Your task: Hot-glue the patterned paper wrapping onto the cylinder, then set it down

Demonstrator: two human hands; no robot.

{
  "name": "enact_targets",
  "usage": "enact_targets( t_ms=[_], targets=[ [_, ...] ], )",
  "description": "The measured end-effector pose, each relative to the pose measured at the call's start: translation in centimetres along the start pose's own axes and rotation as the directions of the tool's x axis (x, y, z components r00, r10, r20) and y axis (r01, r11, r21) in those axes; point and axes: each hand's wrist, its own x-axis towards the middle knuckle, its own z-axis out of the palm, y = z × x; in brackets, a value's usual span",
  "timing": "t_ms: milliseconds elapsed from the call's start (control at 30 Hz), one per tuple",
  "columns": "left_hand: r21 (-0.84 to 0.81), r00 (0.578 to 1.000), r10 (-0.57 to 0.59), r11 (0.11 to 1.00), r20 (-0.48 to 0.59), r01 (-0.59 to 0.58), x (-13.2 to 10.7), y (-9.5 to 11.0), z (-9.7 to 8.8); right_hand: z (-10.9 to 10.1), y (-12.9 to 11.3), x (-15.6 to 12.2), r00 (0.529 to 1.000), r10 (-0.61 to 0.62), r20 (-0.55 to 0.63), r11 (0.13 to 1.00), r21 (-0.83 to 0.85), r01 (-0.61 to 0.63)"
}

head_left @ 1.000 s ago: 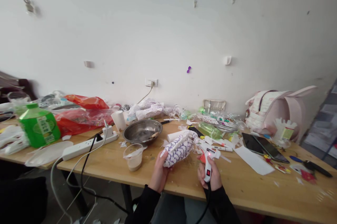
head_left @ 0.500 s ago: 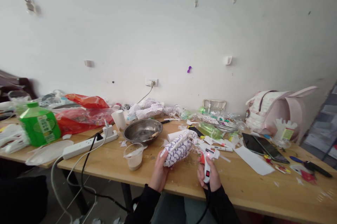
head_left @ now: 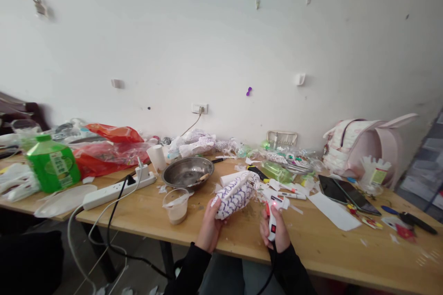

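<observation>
Evidently, the step in hand is hot gluing on a patterned bundle [head_left: 238, 199], judged from the tool held beside it. The bundle is at the near middle of the surface [head_left: 311, 251], its lower end in the left grip [head_left: 209, 229], fingers curled round it; whether it also rests on the wood cannot be told. The right grip [head_left: 282, 236] is wrapped firmly about the handle of a white glue gun [head_left: 277, 201], body light glowing red; its nozzle tip cannot be made out. Gun and bundle stand near but apart. The next move would call for a steady bundle and a controlled approach of the nozzle.

Materials: bundle elongated, rounded, papery or cloth-like, white with purple scalloped lines and a pale lengthwise ridge; gun apparently smooth plastic; bowl [head_left: 184, 176] round, dull metal; cup [head_left: 176, 208] translucent.
</observation>
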Motion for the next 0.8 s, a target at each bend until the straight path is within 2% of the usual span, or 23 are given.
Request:
enact_targets(
  t_ms=[467, 800],
  targets=[
    [-0.009, 1.000, -0.010, 1.000, -0.025, 0.010, 0.01, 0.03, 0.03, 0.13, -0.20, -0.21, 0.998, 0.042, 0.056, 0.999, 0.002, -0.043],
    [-0.018, 0.999, -0.003, 1.000, -0.040, 0.002, 0.14, -0.05, -0.05, 0.22, -0.17, -0.33, 0.996, 0.071, 0.057, 0.996, -0.059, -0.067]
  ],
)
